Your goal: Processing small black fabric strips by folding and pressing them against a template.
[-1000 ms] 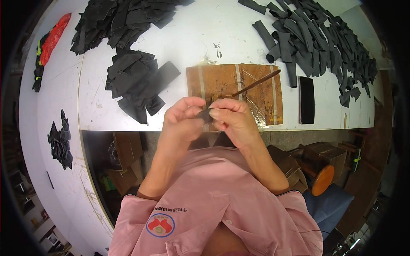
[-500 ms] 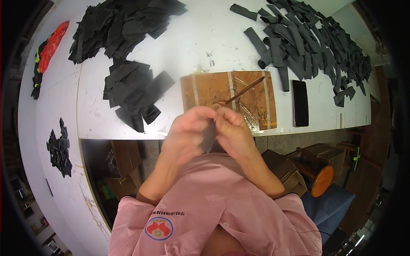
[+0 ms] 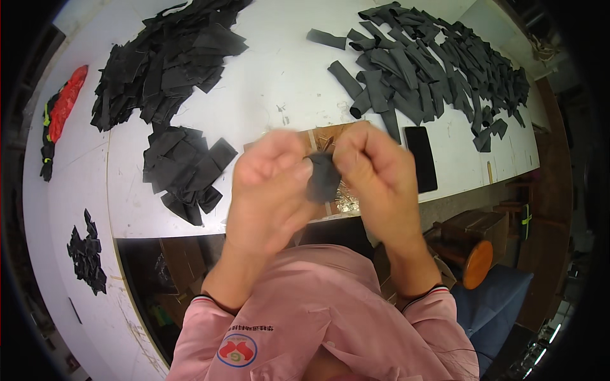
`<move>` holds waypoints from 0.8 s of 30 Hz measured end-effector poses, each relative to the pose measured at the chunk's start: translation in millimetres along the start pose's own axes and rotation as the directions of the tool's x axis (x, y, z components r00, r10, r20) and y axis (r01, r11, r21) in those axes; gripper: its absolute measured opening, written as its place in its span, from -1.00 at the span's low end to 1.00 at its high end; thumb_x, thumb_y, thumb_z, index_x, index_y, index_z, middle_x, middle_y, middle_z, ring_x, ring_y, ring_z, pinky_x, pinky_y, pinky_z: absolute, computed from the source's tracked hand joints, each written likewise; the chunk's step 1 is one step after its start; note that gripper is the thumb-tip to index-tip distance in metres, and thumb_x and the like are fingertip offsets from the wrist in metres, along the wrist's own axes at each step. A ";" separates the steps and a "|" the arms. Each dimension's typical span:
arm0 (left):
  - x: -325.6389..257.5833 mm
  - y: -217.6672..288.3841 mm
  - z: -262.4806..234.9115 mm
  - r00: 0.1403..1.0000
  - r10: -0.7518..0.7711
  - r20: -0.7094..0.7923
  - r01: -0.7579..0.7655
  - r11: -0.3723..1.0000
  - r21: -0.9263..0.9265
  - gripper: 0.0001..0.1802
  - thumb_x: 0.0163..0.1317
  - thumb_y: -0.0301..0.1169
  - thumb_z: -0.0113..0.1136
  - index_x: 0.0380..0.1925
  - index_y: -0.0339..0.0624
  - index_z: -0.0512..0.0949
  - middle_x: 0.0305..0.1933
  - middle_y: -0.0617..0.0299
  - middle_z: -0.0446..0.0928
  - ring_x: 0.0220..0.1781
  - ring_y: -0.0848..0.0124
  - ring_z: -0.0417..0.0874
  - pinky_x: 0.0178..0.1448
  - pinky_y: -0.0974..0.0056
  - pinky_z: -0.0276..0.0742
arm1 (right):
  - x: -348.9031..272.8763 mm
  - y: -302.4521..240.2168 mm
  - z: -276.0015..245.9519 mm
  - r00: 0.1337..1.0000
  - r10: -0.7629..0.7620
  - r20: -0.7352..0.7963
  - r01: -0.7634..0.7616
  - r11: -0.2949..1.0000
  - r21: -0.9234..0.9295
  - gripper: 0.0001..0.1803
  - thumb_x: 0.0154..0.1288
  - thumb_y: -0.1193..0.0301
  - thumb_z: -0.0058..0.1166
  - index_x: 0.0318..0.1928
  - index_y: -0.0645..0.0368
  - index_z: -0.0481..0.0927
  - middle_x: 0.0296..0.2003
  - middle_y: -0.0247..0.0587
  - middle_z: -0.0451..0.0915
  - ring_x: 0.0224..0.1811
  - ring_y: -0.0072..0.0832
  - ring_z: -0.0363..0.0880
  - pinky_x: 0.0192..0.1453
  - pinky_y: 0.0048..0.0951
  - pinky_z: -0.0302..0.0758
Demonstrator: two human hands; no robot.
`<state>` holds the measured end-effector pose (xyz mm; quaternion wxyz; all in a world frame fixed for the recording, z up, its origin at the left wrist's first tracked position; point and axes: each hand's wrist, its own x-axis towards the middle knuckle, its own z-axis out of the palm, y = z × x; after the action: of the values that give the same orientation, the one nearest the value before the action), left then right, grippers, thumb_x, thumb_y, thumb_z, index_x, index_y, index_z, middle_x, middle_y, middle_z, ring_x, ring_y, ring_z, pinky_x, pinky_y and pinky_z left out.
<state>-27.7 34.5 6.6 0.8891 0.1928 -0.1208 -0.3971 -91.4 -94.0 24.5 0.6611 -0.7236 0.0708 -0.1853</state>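
A small piece of dark grey fabric hangs between my two hands, above the near edge of the table. My left hand is closed, pinching the fabric's upper left side with thumb and fingers. On the other side, my right hand is curled shut on the fabric's right edge. Both hands are somewhat blurred. Beneath them lies a brown board with pale tape strips, mostly covered by the hands. Part of a thin brown stick shows on it.
Flat black fabric pieces form a large pile and a smaller pile at left. Rolled dark strips lie far right, near a black phone. Black scraps and a red bag are far left. An orange-topped stool stands below.
Both hands have risen a little and moved apart, and the fabric between them now shows more openly. The view has shifted, so the table's things appear lower and mostly farther left.
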 end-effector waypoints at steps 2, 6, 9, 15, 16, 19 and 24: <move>12.6 5.5 -1.7 0.971 -0.063 0.229 0.113 0.971 -0.209 -0.71 0.19 -0.56 -0.18 -0.07 -0.41 0.20 -0.26 -0.08 0.43 -0.89 0.65 0.15 -0.87 0.57 0.04 | 12.1 -8.7 -5.2 0.997 0.028 0.065 -0.035 0.993 0.110 -0.82 0.19 0.42 -0.05 -0.49 0.26 0.40 -0.62 -0.40 0.36 -0.59 -0.70 0.27 -0.52 -0.66 0.21; 23.3 -4.5 -31.3 0.957 -0.237 0.167 0.290 0.764 -0.577 -0.61 0.21 -0.44 -0.22 0.03 -0.42 0.21 -0.32 -0.08 0.48 -0.88 0.63 0.15 -0.83 0.58 0.12 | 27.9 31.2 -18.2 0.905 0.323 0.275 -0.412 0.826 0.384 -0.77 0.25 0.34 -0.09 -0.47 0.23 0.45 -0.66 -0.49 0.29 -0.65 -0.79 0.17 -0.59 -0.75 0.13; 18.4 -20.7 -55.2 0.923 -0.385 -0.017 0.296 0.737 -0.608 -0.67 0.24 -0.42 -0.23 -0.03 -0.34 0.33 -0.46 0.16 0.46 -0.83 0.60 0.12 -0.74 0.50 0.11 | 15.4 58.6 -17.4 0.879 0.345 0.328 -0.465 0.770 0.436 -0.75 0.25 0.31 -0.10 -0.44 0.24 0.47 -0.66 -0.49 0.29 -0.66 -0.80 0.14 -0.62 -0.77 0.09; 22.8 -11.9 -31.3 0.946 -0.257 0.200 0.325 0.715 -0.618 -0.62 0.19 -0.47 -0.17 0.04 -0.31 0.27 -0.24 0.01 0.45 -0.79 0.58 0.19 -0.72 0.50 0.18 | 29.8 51.6 -15.1 0.924 0.200 0.327 -0.322 0.868 0.378 -0.76 0.25 0.32 -0.10 -0.44 0.24 0.46 -0.65 -0.50 0.30 -0.65 -0.79 0.15 -0.62 -0.76 0.10; 21.3 -11.2 -33.0 0.946 -0.257 0.196 0.323 0.716 -0.619 -0.62 0.19 -0.47 -0.17 0.04 -0.31 0.27 -0.24 0.01 0.45 -0.79 0.58 0.19 -0.72 0.50 0.18 | 33.0 40.9 -13.5 0.912 0.199 0.360 -0.329 0.877 0.349 -0.76 0.25 0.32 -0.10 -0.44 0.23 0.46 -0.65 -0.50 0.31 -0.65 -0.78 0.17 -0.61 -0.76 0.11; 16.7 -14.5 -51.0 0.963 -0.242 0.119 0.252 0.651 -0.716 -0.60 0.15 -0.51 -0.12 0.04 -0.32 0.26 -0.18 0.00 0.43 -0.71 0.55 0.28 -0.71 0.53 0.21 | 34.9 56.2 -14.5 0.867 0.261 0.424 -0.415 0.850 0.324 -0.76 0.25 0.32 -0.09 -0.45 0.23 0.46 -0.64 -0.49 0.32 -0.64 -0.78 0.19 -0.59 -0.76 0.12; 9.6 -26.3 -46.5 0.965 -0.179 -0.193 0.140 0.970 -0.198 -0.59 0.11 -0.59 -0.06 0.01 -0.39 0.26 -0.37 0.09 0.48 -0.80 0.66 0.11 -0.75 0.57 0.10 | 23.5 71.9 -18.2 0.852 0.299 0.430 -0.498 0.716 0.489 -0.74 0.24 0.29 -0.06 -0.49 0.21 0.43 -0.64 -0.47 0.34 -0.62 -0.78 0.22 -0.57 -0.76 0.15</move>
<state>-21.7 22.6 -46.0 0.8758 0.1605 0.0263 -0.4545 -66.2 -127.5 -41.0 0.8769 -0.4718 0.0587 0.0711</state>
